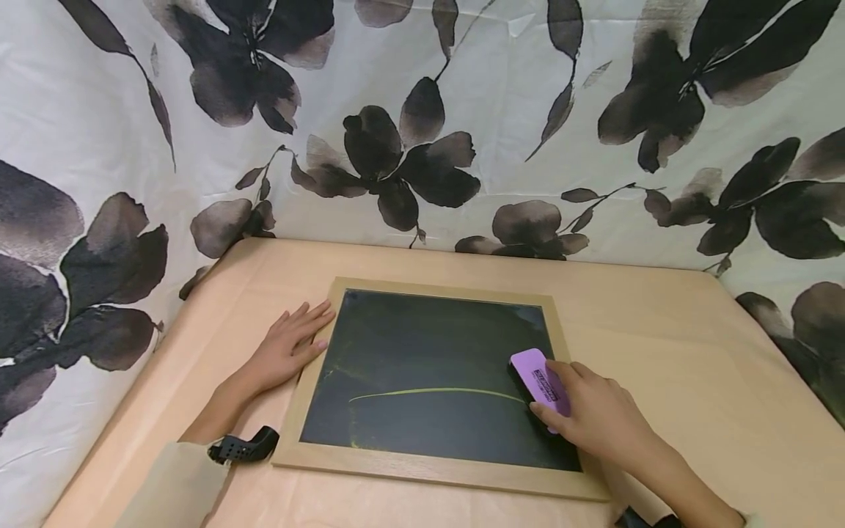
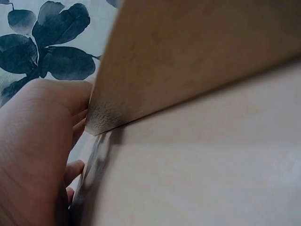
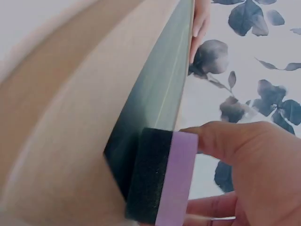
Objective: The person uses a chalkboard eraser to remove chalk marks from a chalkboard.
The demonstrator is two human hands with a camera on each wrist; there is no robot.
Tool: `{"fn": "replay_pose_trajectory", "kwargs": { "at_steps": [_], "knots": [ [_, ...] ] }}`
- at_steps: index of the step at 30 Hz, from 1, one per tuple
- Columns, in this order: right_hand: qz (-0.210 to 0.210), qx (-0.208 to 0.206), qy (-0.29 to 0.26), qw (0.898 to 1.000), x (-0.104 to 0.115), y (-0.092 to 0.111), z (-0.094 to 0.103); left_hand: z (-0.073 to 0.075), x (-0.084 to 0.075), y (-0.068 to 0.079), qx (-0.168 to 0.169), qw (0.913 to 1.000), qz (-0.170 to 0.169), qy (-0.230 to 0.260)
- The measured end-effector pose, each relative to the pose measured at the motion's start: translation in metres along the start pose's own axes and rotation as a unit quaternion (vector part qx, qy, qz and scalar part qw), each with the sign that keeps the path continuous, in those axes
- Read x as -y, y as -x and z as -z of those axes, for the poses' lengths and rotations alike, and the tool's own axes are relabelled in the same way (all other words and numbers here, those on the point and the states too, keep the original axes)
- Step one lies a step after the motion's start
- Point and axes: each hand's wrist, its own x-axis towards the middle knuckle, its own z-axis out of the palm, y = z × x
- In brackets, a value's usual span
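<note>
A wood-framed chalkboard (image 1: 436, 345) lies on the table, with one thin yellow chalk line (image 1: 429, 391) curving across its lower half and faint yellow smudges at the left. My right hand (image 1: 597, 411) grips a purple chalkboard eraser (image 1: 538, 378) by its sides at the board's right part, where the line's right end meets it. In the right wrist view, the black felt side of the eraser (image 3: 153, 174) faces the board. At the frame's left edge rests my left hand (image 1: 287, 348), fingers extended and touching the wood. The left wrist view shows that hand (image 2: 42, 150) beside the frame's side.
The board rests on a peach-coloured table (image 1: 693, 367). Behind and beside it hangs white cloth (image 1: 515, 95) with dark flower prints. A black wrist device (image 1: 244, 446) sits on my left wrist, close to the board's lower left corner.
</note>
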Motion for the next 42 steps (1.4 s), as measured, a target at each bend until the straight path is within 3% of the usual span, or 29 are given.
{"fn": "replay_pose_trajectory", "kwargs": {
  "at_steps": [8, 15, 21, 42],
  "knots": [
    [-0.023, -0.032, 0.011, 0.999, 0.006, 0.012, -0.005, 0.0, -0.001, 0.001, 0.001, 1.0, 0.003, -0.002],
    [-0.085, -0.017, -0.022, 0.996, 0.018, 0.017, -0.009, -0.001, 0.0, 0.002, -0.001, 1.0, 0.003, -0.005],
    [-0.108, -0.02, -0.021, 0.994, 0.018, 0.022, -0.011, -0.002, -0.001, 0.002, -0.002, 1.0, -0.001, -0.004],
    [-0.086, -0.065, -0.046, 0.993, 0.017, 0.021, -0.02, -0.003, -0.001, 0.001, 0.001, 1.0, 0.001, -0.005]
  ]
}}
